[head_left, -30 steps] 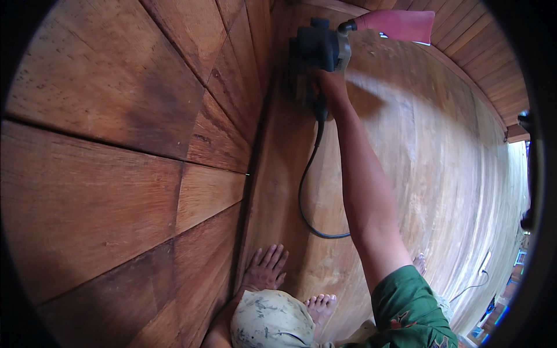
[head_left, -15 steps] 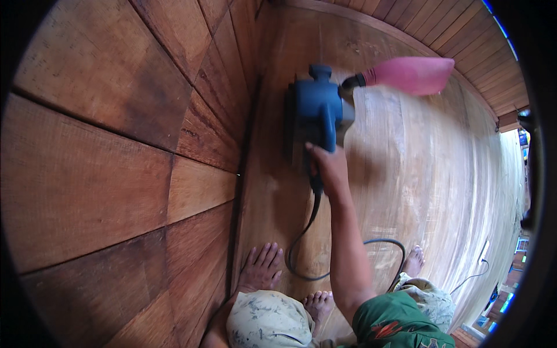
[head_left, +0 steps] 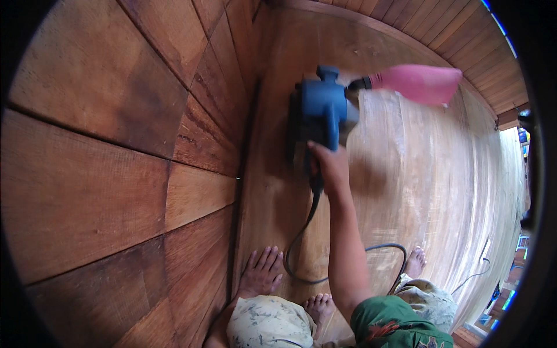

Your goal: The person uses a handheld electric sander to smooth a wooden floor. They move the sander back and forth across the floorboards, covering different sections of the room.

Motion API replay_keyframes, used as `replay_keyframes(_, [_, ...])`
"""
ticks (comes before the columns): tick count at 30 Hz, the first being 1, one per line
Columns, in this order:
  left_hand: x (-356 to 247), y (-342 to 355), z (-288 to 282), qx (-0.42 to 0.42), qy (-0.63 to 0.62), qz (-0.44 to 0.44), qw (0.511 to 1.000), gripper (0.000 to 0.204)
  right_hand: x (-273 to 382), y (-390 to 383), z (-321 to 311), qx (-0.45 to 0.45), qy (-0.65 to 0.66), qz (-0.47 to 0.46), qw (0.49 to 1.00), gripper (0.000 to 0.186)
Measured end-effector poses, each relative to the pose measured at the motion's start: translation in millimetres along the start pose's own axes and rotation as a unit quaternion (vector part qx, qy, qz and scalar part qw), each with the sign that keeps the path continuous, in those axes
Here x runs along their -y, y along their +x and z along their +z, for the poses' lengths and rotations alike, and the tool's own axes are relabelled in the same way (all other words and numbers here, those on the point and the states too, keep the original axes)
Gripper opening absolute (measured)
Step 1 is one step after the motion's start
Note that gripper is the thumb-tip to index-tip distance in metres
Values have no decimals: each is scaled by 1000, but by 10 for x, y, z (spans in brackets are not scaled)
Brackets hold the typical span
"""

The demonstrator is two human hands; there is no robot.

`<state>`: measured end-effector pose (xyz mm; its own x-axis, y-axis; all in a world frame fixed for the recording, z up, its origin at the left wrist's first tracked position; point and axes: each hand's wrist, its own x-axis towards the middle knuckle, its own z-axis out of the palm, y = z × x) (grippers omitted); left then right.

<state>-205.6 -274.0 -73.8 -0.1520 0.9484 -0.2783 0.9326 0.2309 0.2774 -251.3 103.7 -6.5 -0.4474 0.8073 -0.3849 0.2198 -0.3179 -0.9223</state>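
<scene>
A blue belt sander (head_left: 323,100) rests on the wooden floor (head_left: 400,174) near the left wall, its edges slightly smeared by motion. My right hand (head_left: 332,169) is wrapped round its rear handle, arm stretched forward. From the sander's right side a puffed pink dust bag (head_left: 419,84) sticks out. The black power cord (head_left: 303,232) drops from the handle and loops back toward my legs. My left hand (head_left: 261,274) lies flat on the floor beside the wall, fingers spread, holding nothing.
A wall of wooden panels (head_left: 87,168) rises close on my left. Curved by the lens, a plank wall (head_left: 464,43) bounds the far side. My bare left foot (head_left: 319,306) and right foot (head_left: 415,261) are on the floor. Another thin cable (head_left: 473,274) lies at the right.
The sander and its dust bag have shifted a little to the right in view, with my right hand still on the handle. My left hand stays flat on the floor.
</scene>
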Motion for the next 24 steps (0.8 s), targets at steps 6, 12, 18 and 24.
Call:
replay_keyframes(6, [6, -1, -16, -3, -23, -4, 1000, 79, 441, 1511, 90, 8, -20, -24, 999, 28])
replay_keyframes(12, [-3, -13, -51, 1, -19, -6, 1000, 81, 835, 2525, 24, 36, -31, -42, 998, 23])
replay_keyframes(18, [-6, -25, -22, -11, -13, -6, 1000, 81, 965, 2998, -203, 57, -13, -33, 998, 18])
replay_keyframes(24, [3, -36, 25, -2, -5, -4, 1000, 81, 1045, 3022, -461, 59, 9, -18, 998, 23])
